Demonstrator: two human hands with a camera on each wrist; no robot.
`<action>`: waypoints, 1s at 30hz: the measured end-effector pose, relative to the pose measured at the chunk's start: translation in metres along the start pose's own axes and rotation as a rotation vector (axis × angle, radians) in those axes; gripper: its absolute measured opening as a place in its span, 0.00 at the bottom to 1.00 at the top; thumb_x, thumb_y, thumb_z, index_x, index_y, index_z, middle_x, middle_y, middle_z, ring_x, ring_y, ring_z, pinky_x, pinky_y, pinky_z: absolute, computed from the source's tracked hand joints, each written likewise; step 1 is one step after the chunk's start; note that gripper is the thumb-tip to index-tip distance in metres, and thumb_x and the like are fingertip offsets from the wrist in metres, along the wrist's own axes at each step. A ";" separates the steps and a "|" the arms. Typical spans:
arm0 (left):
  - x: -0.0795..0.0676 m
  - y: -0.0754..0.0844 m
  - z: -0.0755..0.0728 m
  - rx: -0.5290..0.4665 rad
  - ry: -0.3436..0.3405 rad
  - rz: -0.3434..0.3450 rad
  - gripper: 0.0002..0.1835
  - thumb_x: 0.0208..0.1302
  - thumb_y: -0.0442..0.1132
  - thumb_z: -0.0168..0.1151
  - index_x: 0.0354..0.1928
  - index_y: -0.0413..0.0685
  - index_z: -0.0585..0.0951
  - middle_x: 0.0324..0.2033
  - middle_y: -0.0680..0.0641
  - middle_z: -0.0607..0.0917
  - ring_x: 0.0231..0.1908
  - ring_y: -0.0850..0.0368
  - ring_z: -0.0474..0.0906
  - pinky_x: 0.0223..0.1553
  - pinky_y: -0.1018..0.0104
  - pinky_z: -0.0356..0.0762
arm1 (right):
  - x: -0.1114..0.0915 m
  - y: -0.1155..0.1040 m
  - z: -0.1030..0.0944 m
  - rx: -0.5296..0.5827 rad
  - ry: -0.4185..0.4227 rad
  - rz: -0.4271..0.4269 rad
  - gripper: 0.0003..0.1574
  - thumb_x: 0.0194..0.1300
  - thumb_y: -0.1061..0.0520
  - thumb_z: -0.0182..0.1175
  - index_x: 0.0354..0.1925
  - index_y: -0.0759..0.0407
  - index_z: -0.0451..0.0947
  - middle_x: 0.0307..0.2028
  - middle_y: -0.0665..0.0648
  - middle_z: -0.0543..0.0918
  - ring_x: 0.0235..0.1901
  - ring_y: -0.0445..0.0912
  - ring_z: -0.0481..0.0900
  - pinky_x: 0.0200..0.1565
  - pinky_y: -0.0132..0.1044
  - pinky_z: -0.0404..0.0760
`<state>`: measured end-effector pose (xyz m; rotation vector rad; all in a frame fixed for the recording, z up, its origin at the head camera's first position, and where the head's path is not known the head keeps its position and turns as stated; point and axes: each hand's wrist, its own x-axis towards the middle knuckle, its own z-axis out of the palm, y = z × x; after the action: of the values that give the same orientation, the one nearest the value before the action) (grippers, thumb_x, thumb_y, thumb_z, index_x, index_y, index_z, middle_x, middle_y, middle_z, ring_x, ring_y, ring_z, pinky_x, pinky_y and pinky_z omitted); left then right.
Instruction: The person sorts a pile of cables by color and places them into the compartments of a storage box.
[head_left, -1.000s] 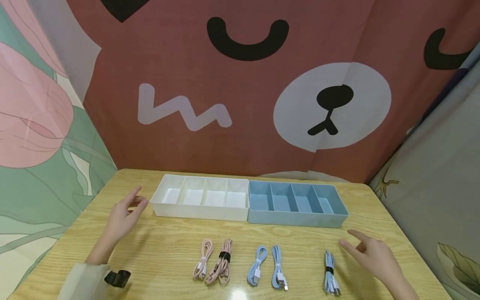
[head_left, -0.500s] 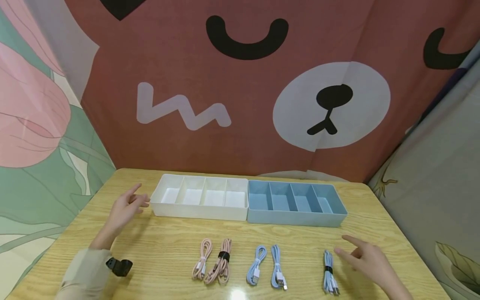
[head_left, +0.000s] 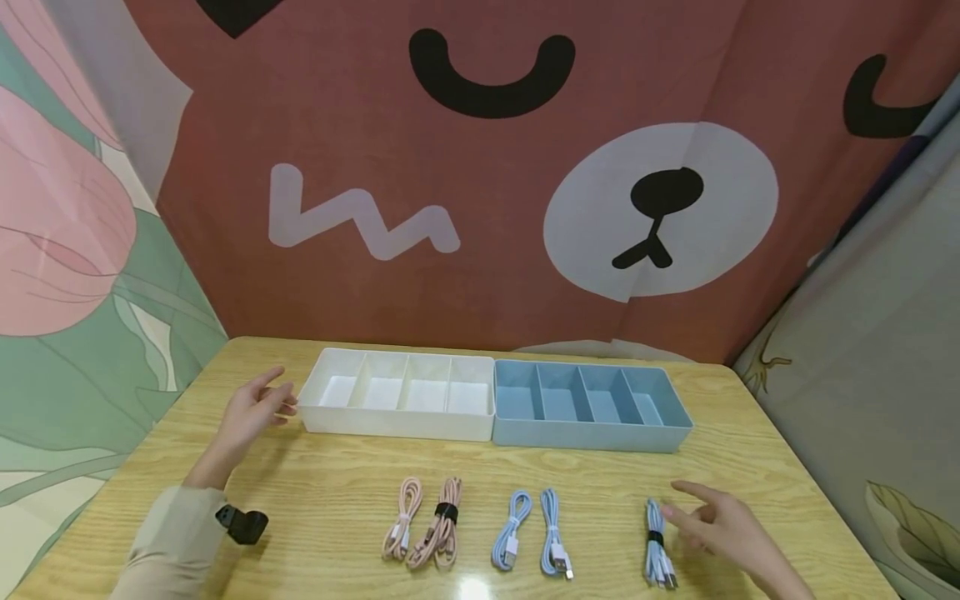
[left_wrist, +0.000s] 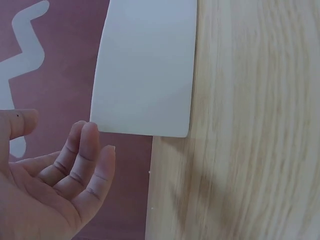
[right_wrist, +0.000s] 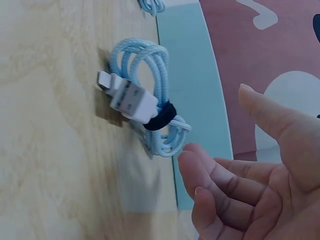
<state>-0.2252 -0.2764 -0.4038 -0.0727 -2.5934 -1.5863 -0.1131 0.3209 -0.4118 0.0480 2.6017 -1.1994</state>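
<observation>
My left hand [head_left: 255, 414] is at the left end of a white divided organizer tray [head_left: 397, 423], fingers loosely bent and holding nothing. In the left wrist view its fingertips are right at the corner of the white tray [left_wrist: 145, 70]. On the right, my right hand [head_left: 723, 531] hovers beside a light blue charging cable [head_left: 656, 533], bundled with a black strap. The right wrist view shows this coiled cable [right_wrist: 162, 75] with its white USB plug, just ahead of the relaxed, empty fingers. A blue divided organizer tray [head_left: 592, 435] adjoins the white one.
Two pink cables, a thinner one [head_left: 403, 517] and a thicker one with a black strap [head_left: 437, 537], lie left of centre. Two more blue cables [head_left: 512, 529] [head_left: 553, 533] lie mid-table. A patterned curtain [head_left: 360, 300] hangs behind the wooden table [head_left: 315, 517].
My right hand has moved left and down, closer to the strapped blue cable. My left hand has shifted slightly toward the white tray's end. The cables and trays stay in place.
</observation>
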 end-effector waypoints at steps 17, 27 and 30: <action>0.003 -0.013 -0.002 -0.090 -0.165 -0.261 0.37 0.70 0.53 0.38 0.64 0.24 0.50 0.32 0.40 0.81 0.30 0.51 0.81 0.32 0.56 0.82 | 0.003 0.006 0.009 0.006 -0.004 0.095 0.45 0.62 0.43 0.56 0.61 0.77 0.57 0.21 0.56 0.80 0.21 0.49 0.77 0.23 0.38 0.75; 0.007 -0.019 0.002 -0.190 -0.284 -0.331 0.36 0.71 0.53 0.38 0.65 0.25 0.49 0.34 0.38 0.83 0.33 0.46 0.82 0.33 0.53 0.81 | 0.006 0.013 0.012 0.097 -0.068 0.048 0.45 0.62 0.46 0.57 0.59 0.81 0.57 0.21 0.58 0.81 0.21 0.50 0.78 0.24 0.39 0.79; 0.008 -0.022 0.003 -0.201 -0.289 -0.339 0.37 0.71 0.53 0.38 0.64 0.24 0.50 0.34 0.37 0.83 0.33 0.46 0.82 0.33 0.53 0.81 | 0.007 0.014 0.013 0.122 -0.086 0.036 0.44 0.63 0.47 0.57 0.58 0.82 0.57 0.21 0.58 0.80 0.21 0.51 0.79 0.24 0.40 0.79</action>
<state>-0.2353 -0.2834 -0.4237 0.1413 -2.7632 -2.0926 -0.1150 0.3197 -0.4319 0.0663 2.4415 -1.3165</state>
